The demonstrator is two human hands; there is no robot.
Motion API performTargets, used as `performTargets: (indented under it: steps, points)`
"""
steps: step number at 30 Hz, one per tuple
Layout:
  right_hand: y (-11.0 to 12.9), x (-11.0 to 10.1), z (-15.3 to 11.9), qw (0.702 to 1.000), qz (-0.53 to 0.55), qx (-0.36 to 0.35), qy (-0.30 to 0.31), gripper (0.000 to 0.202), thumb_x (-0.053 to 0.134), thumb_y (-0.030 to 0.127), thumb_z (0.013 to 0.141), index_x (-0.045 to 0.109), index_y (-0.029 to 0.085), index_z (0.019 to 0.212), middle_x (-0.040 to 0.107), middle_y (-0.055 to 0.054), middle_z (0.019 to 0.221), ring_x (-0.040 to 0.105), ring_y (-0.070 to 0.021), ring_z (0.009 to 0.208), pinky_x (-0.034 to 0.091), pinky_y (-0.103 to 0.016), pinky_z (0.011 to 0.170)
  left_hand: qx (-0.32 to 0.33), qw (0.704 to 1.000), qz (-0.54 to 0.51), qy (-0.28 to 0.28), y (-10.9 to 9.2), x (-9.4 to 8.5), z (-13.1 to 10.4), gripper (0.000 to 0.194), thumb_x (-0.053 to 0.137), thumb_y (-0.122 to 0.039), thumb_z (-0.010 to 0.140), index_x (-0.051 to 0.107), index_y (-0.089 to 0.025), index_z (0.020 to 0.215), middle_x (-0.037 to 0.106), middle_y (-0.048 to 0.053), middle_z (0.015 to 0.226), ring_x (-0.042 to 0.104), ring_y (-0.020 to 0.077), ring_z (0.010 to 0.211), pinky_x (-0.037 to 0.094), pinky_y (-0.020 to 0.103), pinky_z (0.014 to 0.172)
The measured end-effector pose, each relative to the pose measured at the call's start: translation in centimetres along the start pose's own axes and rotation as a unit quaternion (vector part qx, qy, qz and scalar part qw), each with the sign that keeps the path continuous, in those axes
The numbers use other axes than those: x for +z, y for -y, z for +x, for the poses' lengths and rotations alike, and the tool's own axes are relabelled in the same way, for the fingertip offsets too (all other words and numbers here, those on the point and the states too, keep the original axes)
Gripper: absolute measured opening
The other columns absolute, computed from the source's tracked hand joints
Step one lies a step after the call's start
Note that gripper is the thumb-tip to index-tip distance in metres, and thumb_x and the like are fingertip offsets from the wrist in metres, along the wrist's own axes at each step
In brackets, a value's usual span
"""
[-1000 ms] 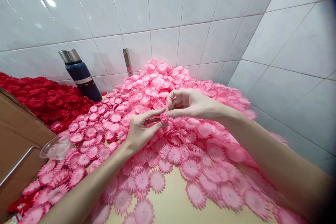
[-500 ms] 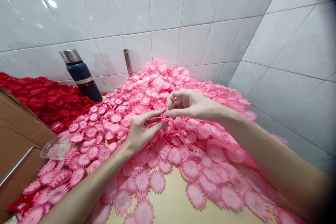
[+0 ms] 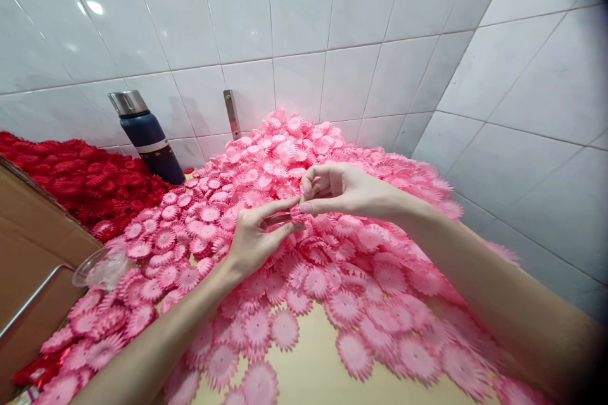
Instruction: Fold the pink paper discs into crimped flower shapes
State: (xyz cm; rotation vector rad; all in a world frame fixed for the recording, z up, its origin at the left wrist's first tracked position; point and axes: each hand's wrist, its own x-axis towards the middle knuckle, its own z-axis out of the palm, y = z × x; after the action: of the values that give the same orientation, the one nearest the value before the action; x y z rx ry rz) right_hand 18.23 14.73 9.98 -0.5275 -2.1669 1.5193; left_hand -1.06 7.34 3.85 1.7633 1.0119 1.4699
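Note:
Over the heap of pink flower discs, my hands meet at the fingertips. My left hand is closed around a small pink flower piece, with forefinger above and thumb below. From the right, my right hand pinches the same piece between thumb and forefinger, its other fingers curled in. Most of the piece is hidden by the fingers, and it blends with the pink discs behind. The loose discs have toothed edges, and many have a small dark dot at the centre.
A dark blue bottle with a metal cap stands against the tiled wall. Dark red flower pieces are piled at left, behind a cardboard box. A clear plastic lid lies beside the box. Pale table shows in front.

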Motion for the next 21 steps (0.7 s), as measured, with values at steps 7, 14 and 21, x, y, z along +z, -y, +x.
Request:
performTargets:
  steps: [7, 14, 21]
  points:
    - [0.10, 0.04, 0.02, 1.000, 0.019, 0.002, 0.006, 0.029, 0.079, 0.023, 0.072, 0.053, 0.017, 0.084, 0.069, -0.004, 0.083, 0.069, -0.0175, 0.078, 0.054, -0.035, 0.074, -0.015, 1.000, 0.003, -0.006, 0.11, -0.02, 0.00, 0.035, 0.076, -0.020, 0.075, 0.071, -0.017, 0.111, 0.076, 0.008, 0.105, 0.074, 0.0233, 0.090, 0.064, 0.039, 0.085]
    - [-0.33, -0.46, 0.08, 1.000, 0.030, 0.003, -0.005, 0.029, 0.079, 0.019, 0.072, 0.052, 0.017, 0.082, 0.068, -0.002, 0.077, 0.065, -0.0132, 0.071, 0.051, -0.029, 0.067, -0.050, 0.997, -0.060, -0.005, 0.13, -0.24, -0.06, 0.038, 0.076, -0.017, 0.075, 0.071, -0.017, 0.112, 0.075, 0.009, 0.107, 0.075, 0.0222, 0.088, 0.064, 0.036, 0.083]
    - [-0.72, -0.90, 0.05, 0.998, -0.013, -0.010, -0.053, 0.023, 0.075, 0.020, 0.075, 0.053, 0.017, 0.080, 0.063, -0.001, 0.076, 0.060, -0.0126, 0.070, 0.048, -0.028, 0.063, -0.053, 0.994, -0.066, -0.065, -0.76, -0.10, 0.52, 0.038, 0.081, -0.016, 0.069, 0.072, -0.017, 0.106, 0.076, 0.005, 0.102, 0.073, 0.0172, 0.091, 0.062, 0.025, 0.082]
